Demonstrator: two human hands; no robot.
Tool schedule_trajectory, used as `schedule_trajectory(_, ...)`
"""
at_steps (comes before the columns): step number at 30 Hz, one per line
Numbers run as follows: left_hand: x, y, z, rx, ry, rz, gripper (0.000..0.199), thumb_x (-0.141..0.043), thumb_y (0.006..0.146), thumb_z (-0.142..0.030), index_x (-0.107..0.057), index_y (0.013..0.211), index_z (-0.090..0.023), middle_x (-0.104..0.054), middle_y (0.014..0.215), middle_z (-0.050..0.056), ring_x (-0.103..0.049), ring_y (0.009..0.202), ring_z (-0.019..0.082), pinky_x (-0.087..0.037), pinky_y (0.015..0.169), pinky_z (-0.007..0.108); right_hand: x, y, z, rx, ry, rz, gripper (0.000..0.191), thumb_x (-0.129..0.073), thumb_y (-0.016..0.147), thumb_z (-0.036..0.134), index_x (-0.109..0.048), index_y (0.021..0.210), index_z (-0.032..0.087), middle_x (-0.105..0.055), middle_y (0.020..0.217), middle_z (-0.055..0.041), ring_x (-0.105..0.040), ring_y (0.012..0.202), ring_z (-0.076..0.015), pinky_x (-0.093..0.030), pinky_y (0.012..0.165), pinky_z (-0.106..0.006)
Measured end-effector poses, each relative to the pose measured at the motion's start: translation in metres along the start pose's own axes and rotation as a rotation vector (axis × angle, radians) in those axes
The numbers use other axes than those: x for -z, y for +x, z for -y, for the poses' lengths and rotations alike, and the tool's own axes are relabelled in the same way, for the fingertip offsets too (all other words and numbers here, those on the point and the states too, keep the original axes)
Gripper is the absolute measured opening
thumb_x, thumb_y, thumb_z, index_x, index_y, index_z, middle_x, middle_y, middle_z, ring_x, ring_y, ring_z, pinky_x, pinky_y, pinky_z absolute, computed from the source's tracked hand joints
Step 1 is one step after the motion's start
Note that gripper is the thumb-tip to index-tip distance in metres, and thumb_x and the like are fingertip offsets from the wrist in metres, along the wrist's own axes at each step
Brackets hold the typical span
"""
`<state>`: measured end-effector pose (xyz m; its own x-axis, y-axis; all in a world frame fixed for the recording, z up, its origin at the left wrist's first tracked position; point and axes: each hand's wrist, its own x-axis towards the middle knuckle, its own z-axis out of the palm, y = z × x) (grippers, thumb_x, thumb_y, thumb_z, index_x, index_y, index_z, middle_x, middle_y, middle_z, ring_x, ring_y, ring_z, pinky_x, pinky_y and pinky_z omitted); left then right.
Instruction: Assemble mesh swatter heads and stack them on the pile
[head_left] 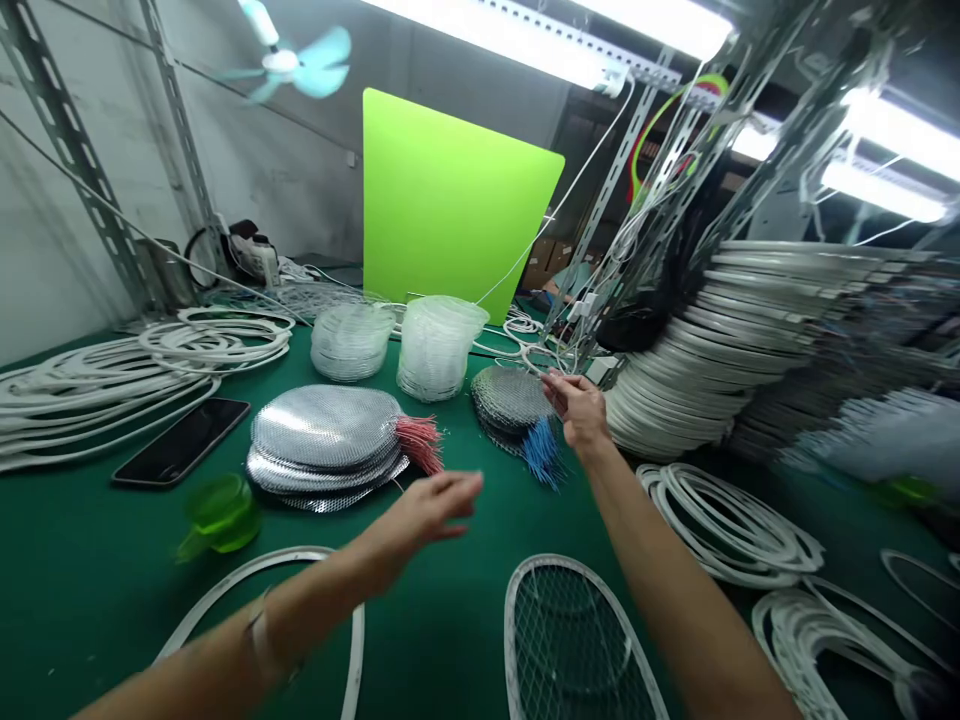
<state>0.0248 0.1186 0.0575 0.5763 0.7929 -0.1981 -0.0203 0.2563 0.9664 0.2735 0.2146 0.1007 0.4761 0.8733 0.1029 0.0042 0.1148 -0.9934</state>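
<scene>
Centrally, two bare hands reach over a green bench; the left hand is open, its fingers spread and slightly blurred, held in the air just in front of a stack of silver mesh discs with a tuft of red wires at one edge; the right hand is partly closed, thumb and forefinger brought together just beside a thin white cable, though whether they grip it cannot be told; below these fingers lies a darker stack of mesh discs, its blue wires fanning toward the viewer. Behind the discs stand two stacks of clear plastic discs; to the left lie coiled white plastic frames, a black smartphone and a translucent green cup; nearest the viewer, a racket-shaped white frame with mesh rests under the right forearm; to the right rises a tall tilted stack of white frames, with loose white loops before it; a lime-green board stands upright at the back of the bench.
</scene>
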Motion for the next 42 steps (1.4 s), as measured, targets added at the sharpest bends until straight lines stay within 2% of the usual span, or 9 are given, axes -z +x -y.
schedule_trajectory(4,-0.014,0.050,-0.037,-0.074,-0.433,-0.081,0.062,-0.057,0.089,-0.054,-0.047,0.131,-0.009,-0.050,0.139,0.021,-0.063,0.112,0.030,-0.055,0.091,0.036,0.008,-0.095,0.000,0.073,0.056,0.102,0.024,-0.081,0.069,0.030,-0.061,0.076,0.019,-0.071,0.096,-0.0022,-0.065,0.100,-0.0183,-0.050,0.091,-0.030)
schedule_trajectory(8,-0.020,0.040,-0.032,-0.119,-0.427,-0.209,0.046,-0.069,0.083,-0.020,-0.049,0.124,-0.012,-0.059,0.130,0.017,-0.065,0.108,0.022,-0.055,0.090,0.030,0.023,-0.174,0.000,-0.262,0.172,0.318,0.041,-0.077,0.072,0.042,-0.064,0.104,0.020,-0.069,0.117,-0.0106,-0.068,0.101,-0.0266,-0.053,0.090,-0.042)
schedule_trajectory(13,-0.003,-0.046,0.011,-0.153,-0.062,-0.225,0.053,-0.065,0.087,-0.045,-0.049,0.129,-0.018,-0.058,0.132,0.016,-0.061,0.115,0.029,-0.054,0.091,0.040,0.014,-0.237,-0.018,-0.595,0.283,0.304,0.061,-0.071,0.081,0.036,-0.048,0.137,0.030,-0.066,0.125,-0.0065,-0.067,0.106,-0.0222,-0.056,0.087,-0.032)
schedule_trajectory(19,0.072,-0.204,0.087,-0.096,1.111,-0.289,0.090,-0.060,0.078,-0.069,-0.024,0.151,-0.034,-0.013,0.160,0.007,-0.008,0.145,0.042,-0.022,0.112,0.063,0.032,-0.311,-0.048,-0.900,0.330,0.217,0.083,-0.081,0.072,0.034,-0.039,0.143,0.035,-0.071,0.116,-0.0041,-0.068,0.102,-0.0215,-0.058,0.066,-0.019)
schedule_trajectory(23,0.071,-0.244,0.126,-0.044,1.391,-0.249,0.105,-0.058,0.069,-0.080,-0.016,0.153,-0.031,-0.005,0.161,0.010,-0.005,0.144,0.045,-0.020,0.112,0.063,0.046,-0.331,-0.061,-0.988,0.336,0.185,0.092,-0.084,0.069,0.027,-0.034,0.146,0.035,-0.072,0.112,-0.0046,-0.071,0.093,-0.0205,-0.057,0.056,-0.017)
schedule_trajectory(27,0.035,-0.208,0.139,-0.126,1.398,-0.301,0.109,-0.054,0.068,-0.083,-0.015,0.154,-0.027,-0.007,0.160,0.013,-0.005,0.144,0.045,-0.020,0.113,0.062,0.046,-0.338,-0.063,-0.997,0.293,0.178,0.089,-0.084,0.068,0.030,-0.037,0.144,0.032,-0.073,0.110,-0.0064,-0.071,0.092,-0.0222,-0.055,0.051,-0.017)
schedule_trajectory(32,0.014,-0.182,0.123,-0.175,1.310,-0.353,0.103,-0.054,0.074,-0.078,-0.016,0.154,-0.024,-0.012,0.160,0.012,-0.010,0.144,0.044,-0.019,0.114,0.062,0.037,-0.342,-0.059,-0.924,0.163,0.189,0.084,-0.084,0.066,0.036,-0.044,0.140,0.029,-0.074,0.104,-0.0071,-0.072,0.089,-0.0232,-0.051,0.046,-0.016)
schedule_trajectory(38,0.030,-0.212,0.091,-0.193,0.954,-0.705,0.047,-0.043,0.097,-0.049,-0.041,0.140,-0.031,-0.037,0.153,0.004,-0.026,0.144,0.030,-0.032,0.113,0.053,-0.015,-0.349,-0.060,-0.903,0.232,0.293,0.077,-0.080,0.072,0.039,-0.044,0.138,0.022,-0.074,0.104,-0.0089,-0.072,0.086,-0.0204,-0.053,0.055,-0.019)
schedule_trajectory(42,0.043,-0.215,0.091,-0.198,0.812,-0.788,0.036,-0.045,0.096,-0.048,-0.052,0.127,-0.031,-0.044,0.147,0.003,-0.035,0.140,0.029,-0.041,0.107,0.050,-0.038,-0.351,-0.072,-0.927,0.239,0.317,0.075,-0.076,0.076,0.037,-0.041,0.138,0.017,-0.073,0.106,-0.0108,-0.072,0.089,-0.0202,-0.055,0.064,-0.022)
